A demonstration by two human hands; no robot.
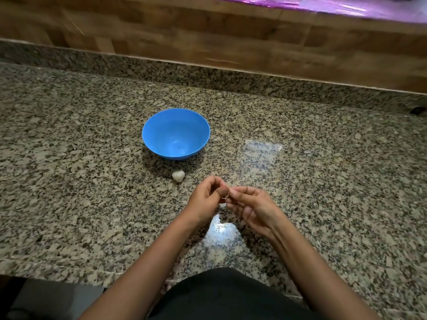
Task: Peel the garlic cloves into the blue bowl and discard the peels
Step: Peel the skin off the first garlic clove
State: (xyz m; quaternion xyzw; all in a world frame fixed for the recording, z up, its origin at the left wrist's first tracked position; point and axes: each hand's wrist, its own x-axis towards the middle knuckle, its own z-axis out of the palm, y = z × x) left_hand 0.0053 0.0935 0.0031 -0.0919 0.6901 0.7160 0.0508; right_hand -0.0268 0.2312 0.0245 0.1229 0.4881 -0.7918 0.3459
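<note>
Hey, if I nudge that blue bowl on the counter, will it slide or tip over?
The blue bowl looks like thin plastic and holds nothing, so it is probably light. On the polished granite counter it would likely slide easily. Its narrow base under a wide rim suggests a push at the rim could tip it.

The bowl (pixel 176 134) is plain bright blue; the garlic clove (pixel 178 176) whitish; the bench (pixel 80 139) speckled grey, black and beige granite; the backsplash (pixel 208 31) brown wood-patterned.

A speckled granite counter (pixel 80 139) meets a wood-patterned wall (pixel 208 35) under a purple sheet (pixel 346 5).
</note>
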